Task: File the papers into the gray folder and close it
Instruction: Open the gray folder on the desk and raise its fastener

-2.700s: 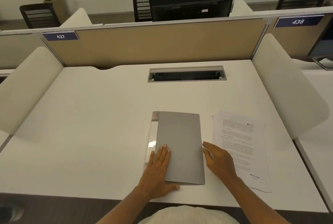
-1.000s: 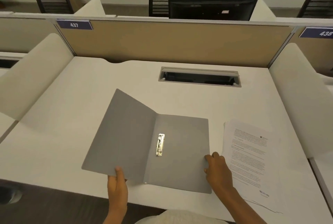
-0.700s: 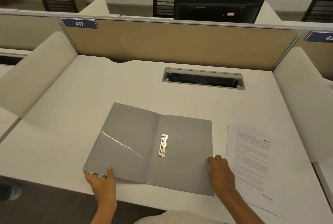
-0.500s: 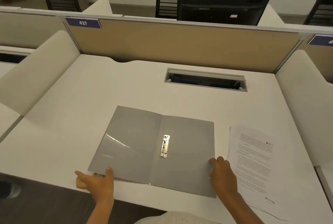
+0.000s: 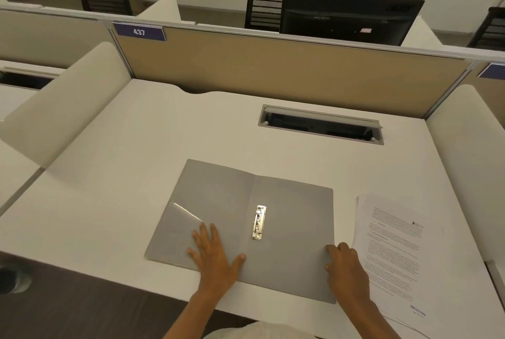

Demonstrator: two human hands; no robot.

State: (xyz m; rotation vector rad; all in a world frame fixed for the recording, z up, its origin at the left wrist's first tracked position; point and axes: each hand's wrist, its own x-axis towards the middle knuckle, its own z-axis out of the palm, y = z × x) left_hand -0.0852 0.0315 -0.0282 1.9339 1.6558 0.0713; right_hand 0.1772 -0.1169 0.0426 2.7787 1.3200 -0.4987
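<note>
Two hands: both yours, on the gray folder (image 5: 289,218).
Left hand (image 5: 216,254): spread flat on its left flap.
Right hand (image 5: 345,267): fingers curled, pressing its right edge.
Papers (image 5: 393,251): stacked just right of it.

White bench (image 5: 164,147), cable slot (image 5: 321,127) near the back. Open gray folder (image 5: 218,202) flat near the front edge. Papers (image 5: 396,251) just right of it.
</note>
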